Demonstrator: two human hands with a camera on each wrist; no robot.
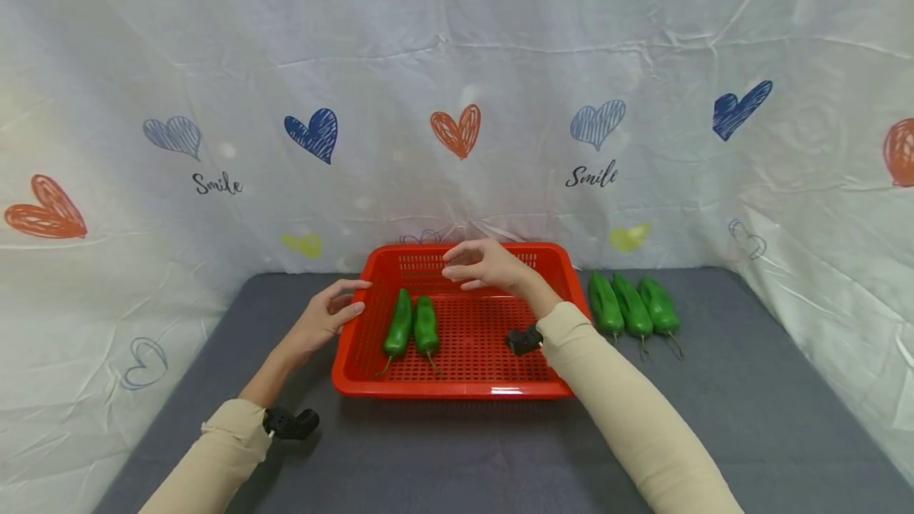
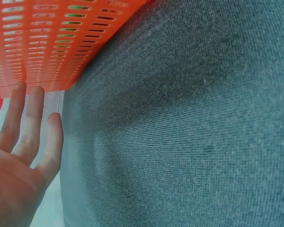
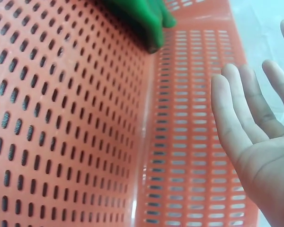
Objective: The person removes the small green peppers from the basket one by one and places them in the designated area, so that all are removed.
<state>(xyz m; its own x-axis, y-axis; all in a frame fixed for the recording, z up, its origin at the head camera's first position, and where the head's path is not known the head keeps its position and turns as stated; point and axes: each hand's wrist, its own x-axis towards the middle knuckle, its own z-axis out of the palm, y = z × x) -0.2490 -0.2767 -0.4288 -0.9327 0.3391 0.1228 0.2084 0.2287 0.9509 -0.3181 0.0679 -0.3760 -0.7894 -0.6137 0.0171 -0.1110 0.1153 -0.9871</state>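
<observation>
A red perforated plastic basket [image 1: 457, 389] sits on the dark tabletop. Two green chili peppers lie side by side at its left: one pepper [image 1: 399, 325] nearer the left wall, the other pepper [image 1: 426, 327] just right of it. At the basket's left rim is my left hand [image 1: 321, 320], fingertips at the edge; its fingers look fairly straight in the left wrist view, outside the basket wall. Over the back part of the basket hovers my right hand [image 1: 489, 266], fingers loosely extended and holding nothing. The right wrist view shows green pepper tips [image 3: 149, 23] beyond the basket floor.
Several more items surround this: three green peppers [image 1: 634, 306] lie in a row on the tabletop, right of the basket. Behind the grey table [image 1: 443, 458] hangs a white curtain [image 1: 385, 62] printed with hearts. Each wrist wears a small black camera [image 1: 524, 339].
</observation>
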